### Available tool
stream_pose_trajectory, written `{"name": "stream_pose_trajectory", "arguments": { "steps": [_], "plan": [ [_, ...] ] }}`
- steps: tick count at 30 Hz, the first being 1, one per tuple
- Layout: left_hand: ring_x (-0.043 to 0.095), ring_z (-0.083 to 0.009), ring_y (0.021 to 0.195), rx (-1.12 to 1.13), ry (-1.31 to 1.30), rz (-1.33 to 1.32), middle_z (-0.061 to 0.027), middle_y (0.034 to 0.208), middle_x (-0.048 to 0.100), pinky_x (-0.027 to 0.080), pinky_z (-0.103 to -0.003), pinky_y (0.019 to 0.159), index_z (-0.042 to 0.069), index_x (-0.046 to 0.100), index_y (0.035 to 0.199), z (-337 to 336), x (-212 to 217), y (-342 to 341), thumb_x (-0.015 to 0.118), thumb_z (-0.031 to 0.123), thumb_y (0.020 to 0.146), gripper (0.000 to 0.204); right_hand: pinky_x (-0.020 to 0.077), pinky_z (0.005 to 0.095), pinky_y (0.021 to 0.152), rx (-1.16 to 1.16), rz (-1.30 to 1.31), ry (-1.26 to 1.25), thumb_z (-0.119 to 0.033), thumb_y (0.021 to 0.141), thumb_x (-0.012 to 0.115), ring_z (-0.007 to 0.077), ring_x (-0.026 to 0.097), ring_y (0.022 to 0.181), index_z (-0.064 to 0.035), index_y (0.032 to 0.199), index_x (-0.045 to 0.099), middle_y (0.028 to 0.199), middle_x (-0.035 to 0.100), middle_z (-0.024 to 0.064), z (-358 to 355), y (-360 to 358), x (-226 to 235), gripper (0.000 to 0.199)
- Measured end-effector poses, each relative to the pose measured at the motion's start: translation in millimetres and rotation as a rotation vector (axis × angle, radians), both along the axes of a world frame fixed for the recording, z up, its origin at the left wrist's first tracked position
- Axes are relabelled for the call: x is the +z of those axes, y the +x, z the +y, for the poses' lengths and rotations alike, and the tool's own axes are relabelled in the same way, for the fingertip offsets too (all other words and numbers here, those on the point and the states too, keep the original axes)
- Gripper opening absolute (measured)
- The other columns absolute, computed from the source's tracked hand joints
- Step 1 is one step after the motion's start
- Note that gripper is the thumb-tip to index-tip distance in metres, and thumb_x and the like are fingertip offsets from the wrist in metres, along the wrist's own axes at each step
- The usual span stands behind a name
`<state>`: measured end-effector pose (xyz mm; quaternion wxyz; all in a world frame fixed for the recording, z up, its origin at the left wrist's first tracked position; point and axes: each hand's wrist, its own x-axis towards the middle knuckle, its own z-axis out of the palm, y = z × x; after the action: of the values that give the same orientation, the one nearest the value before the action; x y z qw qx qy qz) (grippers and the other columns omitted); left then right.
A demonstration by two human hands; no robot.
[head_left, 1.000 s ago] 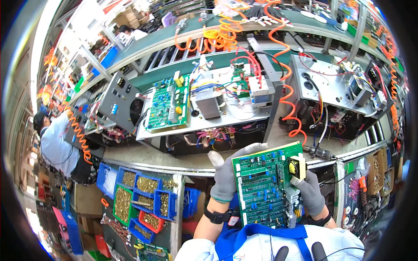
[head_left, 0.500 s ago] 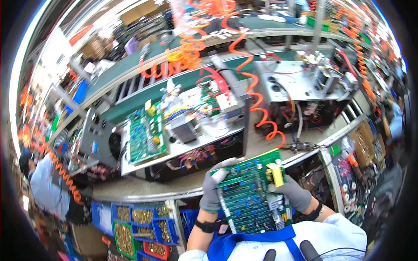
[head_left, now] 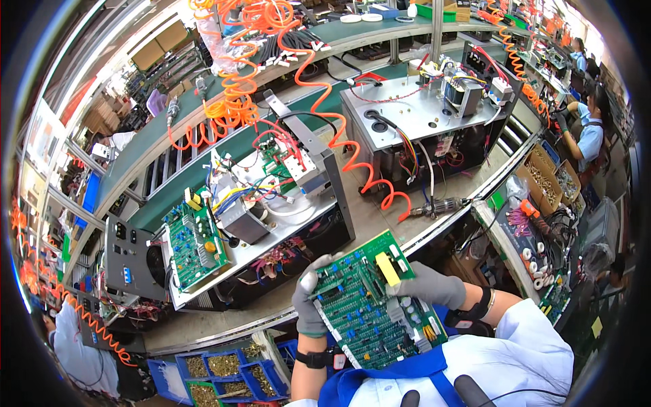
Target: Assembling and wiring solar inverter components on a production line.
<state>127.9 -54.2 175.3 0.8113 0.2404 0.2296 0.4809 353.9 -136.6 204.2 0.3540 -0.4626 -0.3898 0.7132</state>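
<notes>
A green circuit board [head_left: 366, 308], crowded with components and a yellow block [head_left: 388, 269], is held tilted close to my body. My left hand [head_left: 312, 297], in a grey glove, grips its left edge. The gloved right hand [head_left: 434, 285] grips the opposite side beside the yellow block; its fingertips are partly hidden. Ahead on the left stands an opened metal chassis [head_left: 288, 224] with wires, a transformer and a similar green board [head_left: 193, 244] on its top plate. Another chassis [head_left: 400, 115] with wiring stands further right.
An air screwdriver [head_left: 441, 206] on an orange coiled hose [head_left: 352, 163] lies at the bench edge. Blue bins [head_left: 224, 365] of small brass-coloured hardware stand at lower left. Cardboard boxes [head_left: 539, 180] of parts are at right. Co-workers [head_left: 586, 132] [head_left: 85, 353] are on both sides.
The view has turned to the right, so the bench and chassis sit further left. Both hands still grip the board, which is tilted slightly differently.
</notes>
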Motion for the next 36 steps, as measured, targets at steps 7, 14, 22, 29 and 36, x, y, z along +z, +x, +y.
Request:
{"name": "stream_pose_trajectory", "arguments": {
  "steps": [7, 14, 22, 29, 36],
  "plan": [
    [0.053, -0.0297, 0.121, -0.129, 0.058, 0.120, -0.0201, 0.137, 0.051, 0.043, -0.043, 0.104, -0.004, 0.039, 0.142, 26, -1, -4, 0.035, 0.059, 0.099, 0.076, 0.0551, 0.0286, 0.066, -0.418, 0.290, -0.077, -0.023, 0.085, 0.067, 0.0138, 0.063, 0.069, -0.0023, 0.114, 0.056, 0.085, 0.064, 0.0055, 15, 11, -10, 0.037],
    [0.064, -0.0283, 0.105, -0.580, 0.143, 0.388, -0.0211, 0.118, 0.063, 0.053, -0.037, 0.090, -0.009, 0.048, 0.132, -36, 24, -36, 0.034, 0.067, 0.095, 0.086, 0.0585, 0.0332, 0.076, -0.633, 0.509, 0.160, -0.020, 0.087, 0.063, 0.0188, 0.068, 0.087, -0.0008, 0.127, 0.052, 0.106, 0.067, 0.0103, 18, 24, -2, 0.045],
    [0.065, -0.0129, 0.092, -0.395, 0.397, 0.854, -0.0112, 0.106, 0.070, 0.051, -0.029, 0.085, -0.001, 0.051, 0.134, -64, 52, -31, 0.072, 0.027, 0.086, 0.060, 0.0593, 0.0343, 0.077, -0.629, 0.612, 0.126, -0.019, 0.089, 0.059, 0.0210, 0.069, 0.087, -0.0003, 0.127, 0.052, 0.107, 0.068, 0.0127, 16, 24, -11, 0.043],
    [0.068, -0.0144, 0.088, -0.271, 0.500, 0.864, -0.0113, 0.098, 0.072, 0.053, -0.029, 0.080, -0.001, 0.055, 0.129, -69, 41, -32, 0.073, 0.026, 0.084, 0.055, 0.0559, 0.0422, 0.089, -0.546, 0.677, 0.112, -0.023, 0.090, 0.053, 0.0257, 0.067, 0.099, 0.0007, 0.130, 0.052, 0.112, 0.066, 0.0155, 11, 19, -20, 0.046],
    [0.069, -0.0129, 0.082, -0.224, 0.367, 0.741, -0.0122, 0.099, 0.070, 0.055, -0.028, 0.073, -0.003, 0.057, 0.124, -71, 29, -31, 0.075, 0.016, 0.080, 0.051, 0.0548, 0.0430, 0.091, -0.601, 0.652, 0.033, -0.025, 0.090, 0.048, 0.0272, 0.066, 0.102, 0.0024, 0.129, 0.052, 0.116, 0.065, 0.0173, 11, 10, -28, 0.048]
  ]
}}
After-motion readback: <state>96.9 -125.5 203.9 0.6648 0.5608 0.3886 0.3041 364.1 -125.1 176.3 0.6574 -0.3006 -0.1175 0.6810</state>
